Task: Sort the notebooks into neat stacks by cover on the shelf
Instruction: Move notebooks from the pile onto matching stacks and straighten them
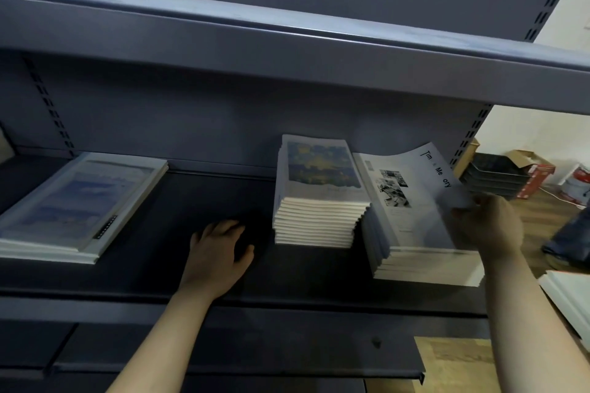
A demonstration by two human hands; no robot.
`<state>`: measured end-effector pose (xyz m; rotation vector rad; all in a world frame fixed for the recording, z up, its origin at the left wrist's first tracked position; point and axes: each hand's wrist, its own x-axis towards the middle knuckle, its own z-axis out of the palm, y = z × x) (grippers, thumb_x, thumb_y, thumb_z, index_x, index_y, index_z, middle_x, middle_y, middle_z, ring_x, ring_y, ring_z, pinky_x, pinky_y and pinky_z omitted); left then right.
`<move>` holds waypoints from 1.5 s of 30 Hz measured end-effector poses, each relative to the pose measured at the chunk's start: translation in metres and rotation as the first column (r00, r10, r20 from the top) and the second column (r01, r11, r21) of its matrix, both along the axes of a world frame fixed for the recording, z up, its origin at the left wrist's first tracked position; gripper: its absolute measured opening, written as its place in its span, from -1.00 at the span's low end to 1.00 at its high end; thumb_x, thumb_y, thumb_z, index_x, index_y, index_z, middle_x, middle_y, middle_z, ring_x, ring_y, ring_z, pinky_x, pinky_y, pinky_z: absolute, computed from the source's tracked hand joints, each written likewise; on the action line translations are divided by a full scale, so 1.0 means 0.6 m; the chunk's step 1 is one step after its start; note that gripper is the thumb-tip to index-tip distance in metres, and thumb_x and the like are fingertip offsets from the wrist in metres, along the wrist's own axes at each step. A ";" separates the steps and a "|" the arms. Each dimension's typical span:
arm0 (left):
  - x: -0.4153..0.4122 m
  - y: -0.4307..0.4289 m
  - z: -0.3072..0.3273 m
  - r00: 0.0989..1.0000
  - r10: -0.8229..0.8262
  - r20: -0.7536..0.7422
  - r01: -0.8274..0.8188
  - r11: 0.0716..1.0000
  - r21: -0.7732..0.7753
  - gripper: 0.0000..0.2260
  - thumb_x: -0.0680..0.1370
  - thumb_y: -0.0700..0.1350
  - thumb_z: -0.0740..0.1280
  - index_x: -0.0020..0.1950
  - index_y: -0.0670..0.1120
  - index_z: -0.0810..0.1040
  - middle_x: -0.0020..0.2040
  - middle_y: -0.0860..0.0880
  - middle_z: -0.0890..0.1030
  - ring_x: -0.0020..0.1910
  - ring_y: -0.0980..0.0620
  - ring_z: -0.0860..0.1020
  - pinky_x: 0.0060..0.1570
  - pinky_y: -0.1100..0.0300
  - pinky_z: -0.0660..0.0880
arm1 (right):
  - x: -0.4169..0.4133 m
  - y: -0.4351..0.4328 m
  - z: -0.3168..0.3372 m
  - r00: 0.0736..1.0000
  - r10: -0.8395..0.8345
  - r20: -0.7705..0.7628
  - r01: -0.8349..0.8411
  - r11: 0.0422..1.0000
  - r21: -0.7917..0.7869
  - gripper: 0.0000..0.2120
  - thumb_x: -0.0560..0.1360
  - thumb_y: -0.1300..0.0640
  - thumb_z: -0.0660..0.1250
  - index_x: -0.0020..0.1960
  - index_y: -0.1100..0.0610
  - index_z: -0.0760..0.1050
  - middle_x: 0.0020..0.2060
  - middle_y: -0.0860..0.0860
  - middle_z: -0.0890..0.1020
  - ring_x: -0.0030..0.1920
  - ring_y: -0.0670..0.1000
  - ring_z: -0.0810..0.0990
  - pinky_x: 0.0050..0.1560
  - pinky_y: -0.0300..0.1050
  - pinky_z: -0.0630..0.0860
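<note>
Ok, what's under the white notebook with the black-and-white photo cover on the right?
The white photo-cover notebook, pinched by the right hand, tops a stack of notebooks on the dark shelf. Only their edges show; their covers are hidden.

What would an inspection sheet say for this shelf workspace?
Surface: dark metal shelf, with an upper shelf above it.
Job's things: pale blue stack at left; blue-and-yellow stack in the middle; black-and-white stack at right, its top notebook lifted and curved.
Clutter: nothing seen.
Hands: left hand rests flat on the shelf; right hand pinches the top notebook's right edge.
Cables: thin white cord on the floor, far right.
Surroundings: stacked dark trays, cardboard box, wooden floor.
</note>
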<state>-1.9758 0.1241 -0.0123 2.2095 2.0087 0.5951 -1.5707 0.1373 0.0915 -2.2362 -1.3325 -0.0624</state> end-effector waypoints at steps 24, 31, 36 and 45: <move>-0.126 -0.039 0.033 0.998 0.055 0.011 -0.056 0.995 0.087 -0.62 0.52 0.01 0.31 0.32 -0.03 0.51 0.32 0.01 0.48 0.28 -0.09 0.41 0.23 0.02 0.31 | -0.258 -0.065 -0.033 0.840 0.403 -0.362 -0.323 0.909 0.263 -0.87 0.51 0.18 0.35 -0.03 -0.05 0.55 -0.30 -0.02 0.65 -0.28 0.00 0.63 -0.22 -0.08 0.49; -0.260 -0.042 0.062 0.942 0.337 0.017 -0.336 0.934 0.124 -0.69 0.52 -0.04 0.31 0.25 -0.06 0.53 0.24 -0.09 0.53 0.25 -0.17 0.40 0.16 -0.03 0.30 | -0.393 -0.077 -0.060 0.665 0.553 -0.502 -0.454 0.833 0.316 -0.77 0.47 0.26 0.37 -0.12 -0.10 0.55 -0.34 -0.06 0.66 -0.37 -0.06 0.61 -0.21 0.05 0.58; -0.331 -0.035 0.060 0.902 0.431 -0.011 -0.431 0.902 -0.011 -0.60 0.49 0.05 0.32 0.30 -0.03 0.47 0.30 -0.08 0.47 0.32 -0.16 0.35 0.23 -0.06 0.29 | -0.456 -0.074 -0.095 0.642 0.589 -0.491 -0.506 0.806 0.306 -0.77 0.47 0.27 0.38 -0.16 -0.07 0.55 -0.36 -0.05 0.64 -0.43 -0.09 0.58 -0.34 -0.07 0.48; -0.351 -0.015 0.076 0.915 0.331 -0.232 -0.367 0.921 -0.133 -0.48 0.51 0.17 0.24 0.36 -0.10 0.34 0.32 -0.12 0.42 0.30 -0.18 0.38 0.19 -0.03 0.39 | -0.503 -0.074 -0.134 0.670 0.534 -0.516 -0.535 0.829 0.162 -0.81 0.48 0.20 0.36 -0.15 -0.10 0.56 -0.39 -0.11 0.64 -0.47 -0.14 0.59 -0.42 -0.36 0.45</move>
